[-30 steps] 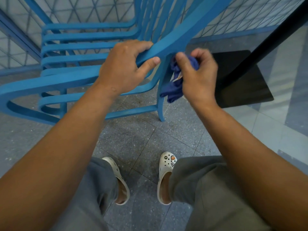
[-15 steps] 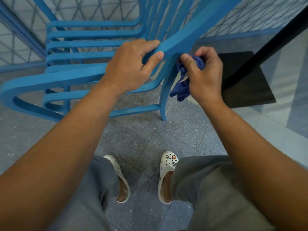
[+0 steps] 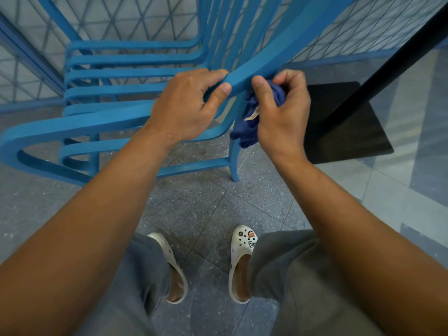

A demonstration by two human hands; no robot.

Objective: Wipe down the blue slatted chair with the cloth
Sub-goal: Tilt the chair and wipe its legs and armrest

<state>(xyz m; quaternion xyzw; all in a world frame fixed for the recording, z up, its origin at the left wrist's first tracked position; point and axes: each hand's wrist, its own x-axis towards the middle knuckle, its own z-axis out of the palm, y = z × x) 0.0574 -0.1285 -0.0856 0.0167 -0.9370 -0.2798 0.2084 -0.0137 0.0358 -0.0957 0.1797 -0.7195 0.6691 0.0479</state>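
Fingers of the left hand (image 3: pixel 184 105) are gripping the stiff blue slatted chair's armrest (image 3: pixel 264 61) to steady it, while the right hand (image 3: pixel 281 110) is bunching the soft, limp cloth (image 3: pixel 247 132) against its underside.

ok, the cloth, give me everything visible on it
The cloth is dark navy, soft fabric, crumpled into a wad with a small pale tag showing. The right hand grips it, pressing it against the blue slatted chair beside the armrest the left hand holds. Its lower end hangs free.

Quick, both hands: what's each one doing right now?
Left hand: closed, gripping the chair armrest.
Right hand: closed, holding the bunched cloth against the chair.
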